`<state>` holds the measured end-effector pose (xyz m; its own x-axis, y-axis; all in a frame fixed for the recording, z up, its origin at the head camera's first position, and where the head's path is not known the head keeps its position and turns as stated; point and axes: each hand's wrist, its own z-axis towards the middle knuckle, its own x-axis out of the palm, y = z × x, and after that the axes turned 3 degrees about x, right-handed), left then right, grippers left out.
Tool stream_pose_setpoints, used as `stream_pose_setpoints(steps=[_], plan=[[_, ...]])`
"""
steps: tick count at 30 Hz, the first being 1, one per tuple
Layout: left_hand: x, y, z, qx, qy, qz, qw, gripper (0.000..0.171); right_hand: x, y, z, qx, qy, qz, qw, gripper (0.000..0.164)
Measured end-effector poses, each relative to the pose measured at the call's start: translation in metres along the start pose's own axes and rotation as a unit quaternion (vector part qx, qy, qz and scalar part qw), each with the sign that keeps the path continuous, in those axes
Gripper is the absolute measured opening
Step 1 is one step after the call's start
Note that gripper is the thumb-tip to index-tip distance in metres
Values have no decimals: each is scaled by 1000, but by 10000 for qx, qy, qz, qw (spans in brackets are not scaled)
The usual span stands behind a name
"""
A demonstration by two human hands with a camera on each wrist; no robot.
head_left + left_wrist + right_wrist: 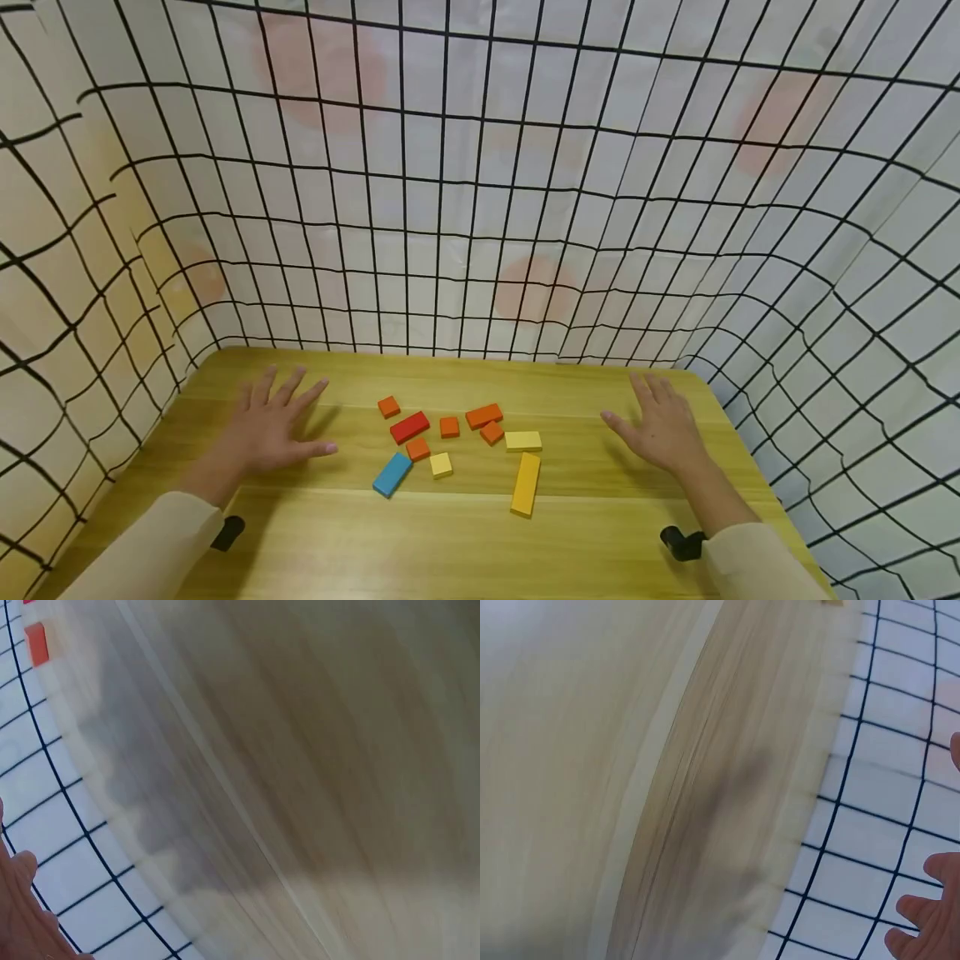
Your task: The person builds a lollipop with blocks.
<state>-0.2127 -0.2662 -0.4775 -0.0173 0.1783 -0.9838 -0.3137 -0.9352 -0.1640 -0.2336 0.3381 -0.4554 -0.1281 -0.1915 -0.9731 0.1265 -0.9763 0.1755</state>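
Both hands hover over the table with fingers spread, holding nothing. On the left, my left hand [273,425] is nearest the blue block [392,475] and a small orange block [388,407]. Over on the right, my right hand [660,429] is nearest the pale yellow block [523,442]. Between the hands lie a red block [409,427], a longer orange block [484,416], several small orange blocks, a small pale yellow block [441,465] and a long amber block [526,485]. Fingers [922,922] show at the edge of the right wrist view.
The blocks lie loose on a wooden table [315,550]. Black wire grid [450,208] stands along its back and both sides, with pale patterned sheeting behind. Black wrist mounts [682,543] stick out below both sleeves.
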Motion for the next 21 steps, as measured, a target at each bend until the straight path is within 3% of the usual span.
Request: stream_pose_setpoints(steps=[8,21], plan=[[1,-19,-5,276,-160,-107,9994,104,-1,19,-8,-97,-57,509,9986,93],[10,-45,-9,375,-376,-431,9977,102,5,43,-17,-14,71,1017,9948,94]])
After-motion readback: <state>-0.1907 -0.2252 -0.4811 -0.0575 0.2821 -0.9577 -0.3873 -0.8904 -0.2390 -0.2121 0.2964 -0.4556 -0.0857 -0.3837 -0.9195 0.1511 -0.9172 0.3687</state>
